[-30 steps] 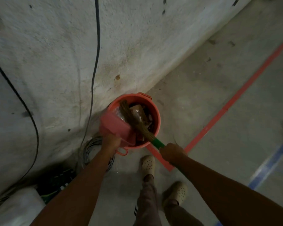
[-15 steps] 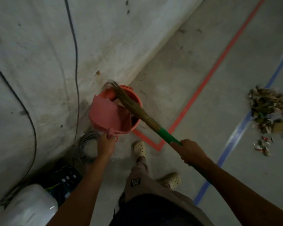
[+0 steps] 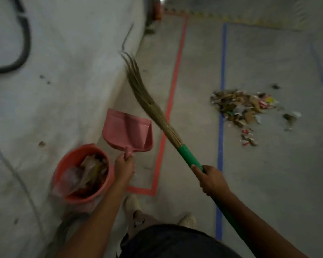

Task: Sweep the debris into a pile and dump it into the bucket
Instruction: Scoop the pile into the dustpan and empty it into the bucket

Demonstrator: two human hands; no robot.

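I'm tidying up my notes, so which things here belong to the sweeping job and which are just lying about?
Job: broom in the right hand; dustpan in the left hand; bucket; debris pile.
Lying about: black cable; red tape line; blue tape line.

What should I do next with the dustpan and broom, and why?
Probably carry the dustpan and broom to the debris pile by the blue tape line: the dustpan looks empty, the bucket already holds trash, that pile lies uncollected.
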